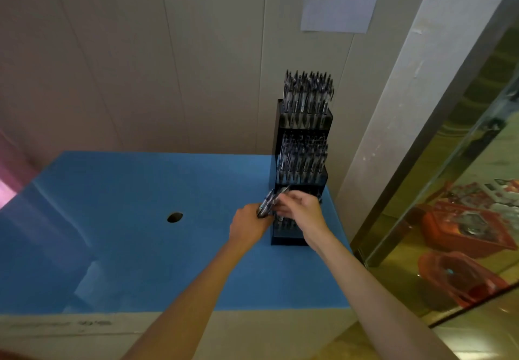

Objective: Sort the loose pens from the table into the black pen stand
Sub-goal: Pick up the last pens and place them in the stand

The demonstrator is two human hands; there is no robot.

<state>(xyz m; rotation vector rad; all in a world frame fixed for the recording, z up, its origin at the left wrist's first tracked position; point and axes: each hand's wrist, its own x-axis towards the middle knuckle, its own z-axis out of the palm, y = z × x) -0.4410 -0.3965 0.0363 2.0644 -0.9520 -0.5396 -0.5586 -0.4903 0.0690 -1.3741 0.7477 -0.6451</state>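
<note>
Beside the black pen stand [302,160], the left hand [248,226] grips a bundle of pens [269,202] while the right hand [300,208] pinches one.

Both hands [276,215] curled — arms outstretched

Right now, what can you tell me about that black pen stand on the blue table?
The black pen stand is a tall, stepped rack of dark, glossy plastic, upright at the blue table's far right corner, near the wall. It has three tiers: the top and middle ones are packed with upright pens, while the lowest, nearest tier is partly hidden by the hands. The right hand reaches over that tier; the left hand, beside it, grips a bundle of pens.
</note>
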